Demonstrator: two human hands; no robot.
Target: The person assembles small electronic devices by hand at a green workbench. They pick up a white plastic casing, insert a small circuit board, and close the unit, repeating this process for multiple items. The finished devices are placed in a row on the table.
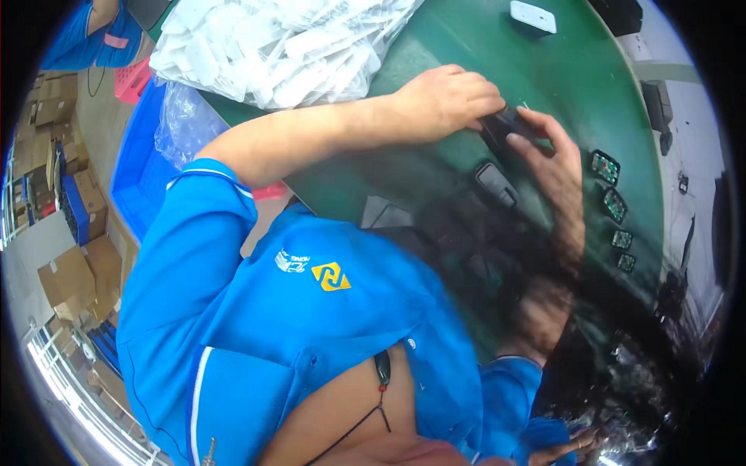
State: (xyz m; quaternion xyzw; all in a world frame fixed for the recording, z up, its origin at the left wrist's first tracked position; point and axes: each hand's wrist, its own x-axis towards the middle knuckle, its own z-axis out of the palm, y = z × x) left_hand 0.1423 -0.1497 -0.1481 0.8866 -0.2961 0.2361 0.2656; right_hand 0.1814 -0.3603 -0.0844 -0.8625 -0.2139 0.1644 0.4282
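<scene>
Above the green table, my left hand has its fingers closed on the left end of a small black plastic case. My right hand grips the same case from the right, thumb and fingers around its edge. Details of the case are hidden by my fingers and shadow. Just below it on the table lies a dark-rimmed case with a grey face. To the right of my right hand, several small black housings with green circuit boards stand in a column. A dark blur covers part of my right forearm.
A clear bag of white plastic parts fills the table's far left. A white case stands at the far edge of the green table. Left of the table are a blue bin and cardboard boxes. Another person's sleeve shows top left.
</scene>
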